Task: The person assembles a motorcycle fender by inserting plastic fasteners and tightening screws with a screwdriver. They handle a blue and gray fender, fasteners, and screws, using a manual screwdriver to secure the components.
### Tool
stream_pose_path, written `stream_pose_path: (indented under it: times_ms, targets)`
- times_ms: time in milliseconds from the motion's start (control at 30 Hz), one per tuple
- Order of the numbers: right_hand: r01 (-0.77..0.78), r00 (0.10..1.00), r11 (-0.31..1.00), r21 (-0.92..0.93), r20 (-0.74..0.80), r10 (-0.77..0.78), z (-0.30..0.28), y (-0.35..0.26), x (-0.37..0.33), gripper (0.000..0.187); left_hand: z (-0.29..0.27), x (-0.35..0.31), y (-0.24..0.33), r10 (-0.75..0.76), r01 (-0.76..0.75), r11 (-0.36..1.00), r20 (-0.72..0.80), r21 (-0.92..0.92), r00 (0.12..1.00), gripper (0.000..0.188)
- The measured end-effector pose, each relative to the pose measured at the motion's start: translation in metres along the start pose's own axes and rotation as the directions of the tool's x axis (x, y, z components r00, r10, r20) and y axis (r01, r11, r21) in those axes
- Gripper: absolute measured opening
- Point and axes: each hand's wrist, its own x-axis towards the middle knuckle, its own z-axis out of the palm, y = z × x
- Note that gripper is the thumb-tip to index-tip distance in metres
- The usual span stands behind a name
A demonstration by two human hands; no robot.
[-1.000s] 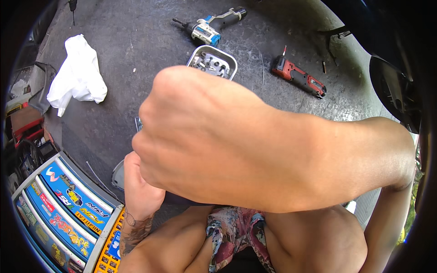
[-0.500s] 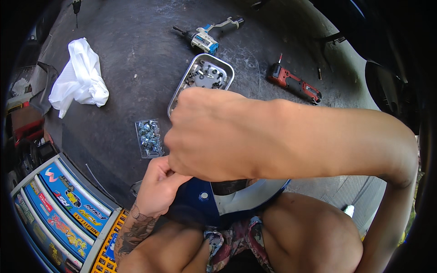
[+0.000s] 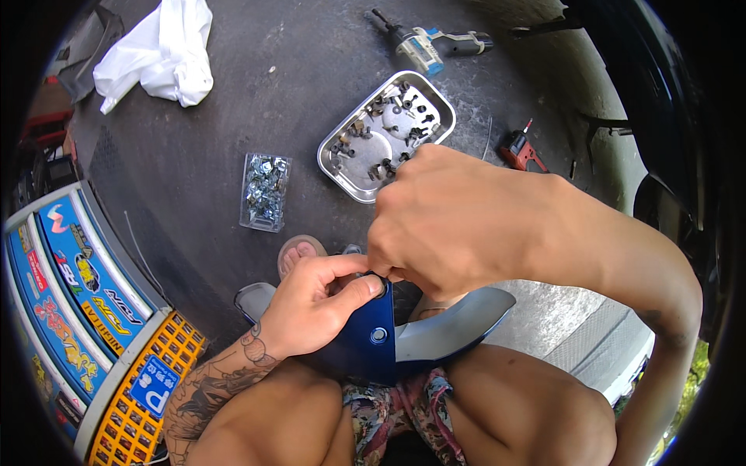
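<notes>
A glossy blue curved panel point(image 3: 353, 334) with a pale grey inner face lies across my lap. A light round fitting sits in its front face. My left hand point(image 3: 315, 307) pinches the panel's upper corner between thumb and fingers. A small dark round piece shows partly beside that thumb. My right hand point(image 3: 435, 221) is closed at the same corner, its fingertips touching or nearly touching the left fingers. The back of the hand hides what it holds, if anything. Just beyond it stands a metal tray point(image 3: 326, 159) with dark bolts and small fasteners.
Left of the tray sits a clear box point(image 3: 264, 194) of shiny metal clips. A blue-and-white power tool point(image 3: 420, 50) and a red one point(image 3: 522, 151) lie farther off. A white bag point(image 3: 167, 58) is at far left. Stickered drawers point(image 3: 78, 287) and a yellow grid point(image 3: 148, 396) flank my left arm.
My view has shifted, so the tray and clip box show more fully. My right hand sits farther right in the picture, uncovering more of my left fingers and the panel's upper corner.
</notes>
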Motion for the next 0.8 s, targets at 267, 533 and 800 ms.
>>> stream_pose_path:
  times_ms: [267, 533, 800]
  targets:
    - [-0.017, 0.998, 1.0, 0.016, 0.053, 0.016, -0.011, 0.001, 0.007, 0.009, -0.011, -0.005, 0.008, -0.033, 0.032, 0.999, 0.029, 0.031, 0.999, 0.025]
    - [0.039, 0.995, 0.996, 0.083, 0.084, -0.046, -0.001, 0.006, 0.022, 0.011, -0.016, -0.004, 0.006, -0.129, 0.133, 0.99, 0.072, -0.046, 0.989, 0.025]
    - [0.038, 0.999, 0.991, -0.125, 0.035, -0.034, 0.0, -0.008, 0.026, 0.018, -0.012, -0.003, -0.004, -0.086, 0.087, 0.992, 0.018, -0.092, 0.996, 0.022]
